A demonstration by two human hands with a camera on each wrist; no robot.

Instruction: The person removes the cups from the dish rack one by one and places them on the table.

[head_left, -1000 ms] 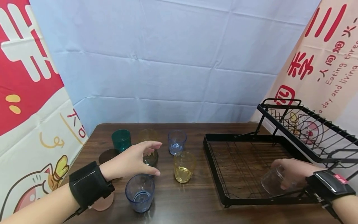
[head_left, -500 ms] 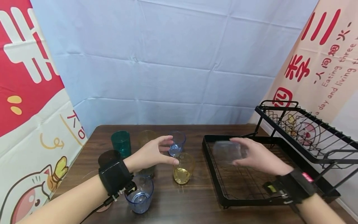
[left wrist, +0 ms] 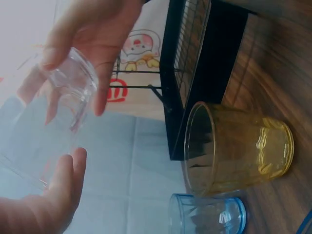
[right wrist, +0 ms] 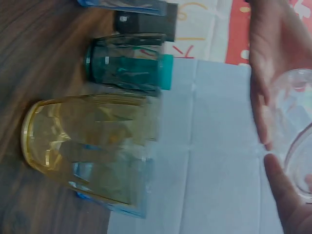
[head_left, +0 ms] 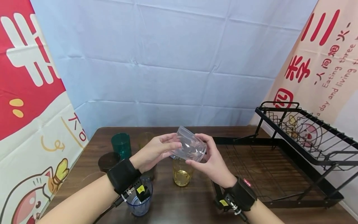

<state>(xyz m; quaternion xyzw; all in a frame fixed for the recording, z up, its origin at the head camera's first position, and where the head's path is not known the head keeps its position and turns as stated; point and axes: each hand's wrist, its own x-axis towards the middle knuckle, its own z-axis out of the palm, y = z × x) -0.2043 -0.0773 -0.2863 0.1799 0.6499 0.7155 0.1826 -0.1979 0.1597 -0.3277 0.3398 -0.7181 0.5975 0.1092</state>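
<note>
A clear drinking glass [head_left: 191,146] is held tilted in the air between both hands, above the table. My right hand [head_left: 211,161] grips its base end, thumb in front and fingers behind. At the rim end, my left hand [head_left: 155,151] holds it between thumb and fingers. The left wrist view shows the thick base of the glass [left wrist: 73,87] by the right hand [left wrist: 95,34]. Just below the hands stands a yellow glass [head_left: 182,174], upright on the table. A blue glass [head_left: 139,203] stands under the left wrist, partly covered by it.
A teal glass [head_left: 121,145], a dark brown glass [head_left: 108,161] and an amber glass [head_left: 144,138] stand at the left. A light blue glass [left wrist: 209,214] is mostly hidden in the head view. To the right is a black two-tier dish rack [head_left: 296,203].
My right hand has lifted the clear glass out of the rack's lower tier and brought it left and up. My left hand has moved right from above the coloured glasses and taken its rim end.
</note>
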